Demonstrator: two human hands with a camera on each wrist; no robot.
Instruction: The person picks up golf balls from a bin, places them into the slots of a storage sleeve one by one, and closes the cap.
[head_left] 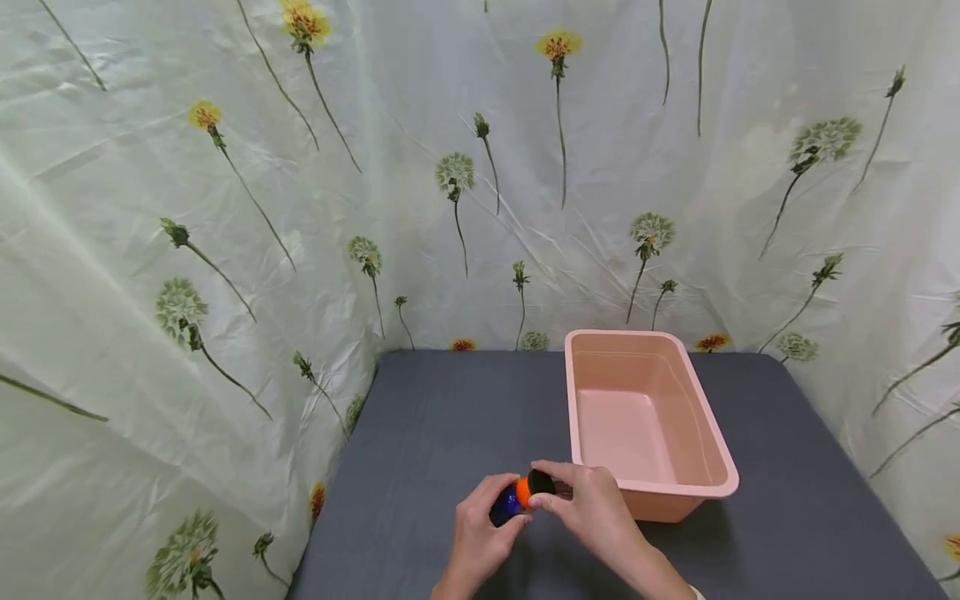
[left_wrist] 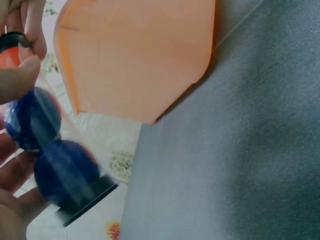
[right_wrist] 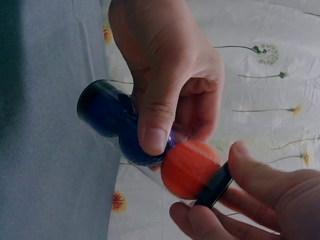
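A clear tube (right_wrist: pixel 119 134) with a black cap at each end holds two dark blue balls (left_wrist: pixel 65 170) and one orange ball (right_wrist: pixel 187 170). My left hand (head_left: pixel 478 529) grips the tube around its blue part, thumb on one side and fingers on the other. At the orange end, my right hand (head_left: pixel 592 504) pinches the black cap (right_wrist: pixel 215 185) between thumb and fingers. The cap sits against the tube's end; whether it is loose cannot be seen. Both hands hold the tube tilted above the grey table, just left of the pink bin's near corner.
An open pink plastic bin (head_left: pixel 572 400) stands on the right half of the grey table (head_left: pixel 450 417). Its bare bottom shows in the head view. A white curtain (head_left: pixel 420 250) printed with dandelions hangs behind the table and along its sides.
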